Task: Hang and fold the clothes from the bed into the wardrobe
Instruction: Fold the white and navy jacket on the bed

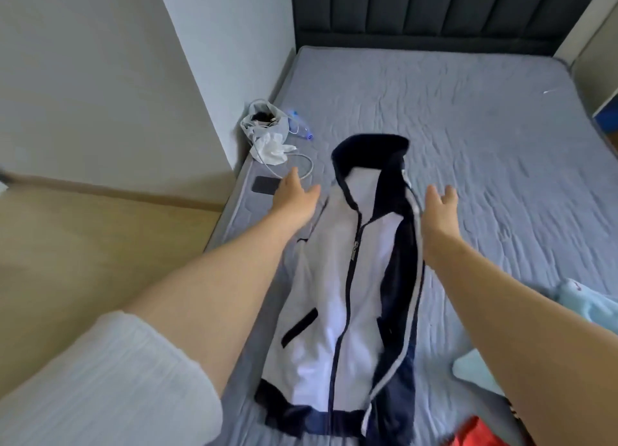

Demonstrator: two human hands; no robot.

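A white and navy zip-up jacket (337, 298) lies lengthwise on the grey bed (485, 137), collar toward the headboard, its sleeves folded in along the sides. My left hand (294, 198) hovers at the jacket's left shoulder with fingers apart and nothing in it. On the other side, my right hand (439, 208) is just above the right shoulder by the navy sleeve, also open and empty. A light blue garment (588, 305) and a red garment (481, 434) lie at the bed's lower right.
A dark phone (266, 184), a white cable (301, 164), a white bag with tissue (266, 131) and a small bottle (301, 127) sit near the bed's left edge. The dark padded headboard (434, 7) is at the far end. Wooden floor (83, 245) lies to the left.
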